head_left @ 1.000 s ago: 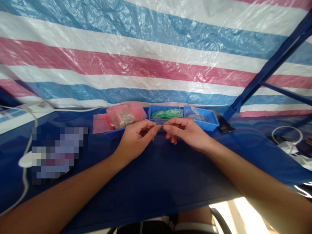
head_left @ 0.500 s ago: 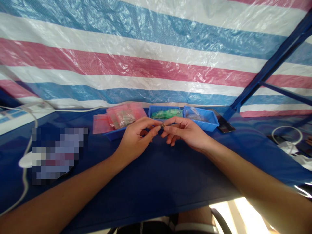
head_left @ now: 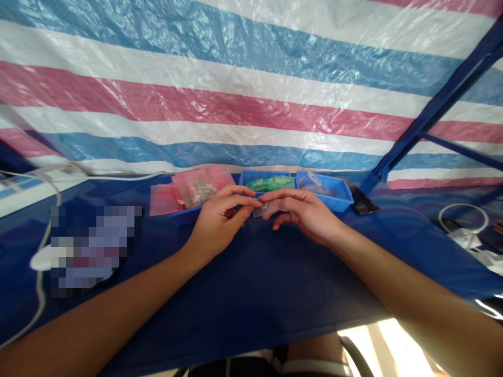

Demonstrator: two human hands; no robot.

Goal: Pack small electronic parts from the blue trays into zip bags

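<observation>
Step now: fingertip handling of the small clear bag [head_left: 259,212], held just on the near side of the green-packet bin [head_left: 268,174], above the desk [head_left: 251,293]. Right hand [head_left: 314,213] grip closed on it; left hand [head_left: 214,222] fingertips at its edge, can't tell if pinching. Next move calls for light, precise fingertips, I'd say.

The right hand [head_left: 310,212] covers part of the small bag [head_left: 268,208] — its contents are too small to tell — and whether the left hand [head_left: 220,217] grips it is unclear. Pink packets [head_left: 200,188] hide most of the bin [head_left: 184,216] beneath. Pixel blocks mask an item [head_left: 96,248] at left. At the right edge — cut off, blurred — are a person's fingers [head_left: 499,226].
</observation>
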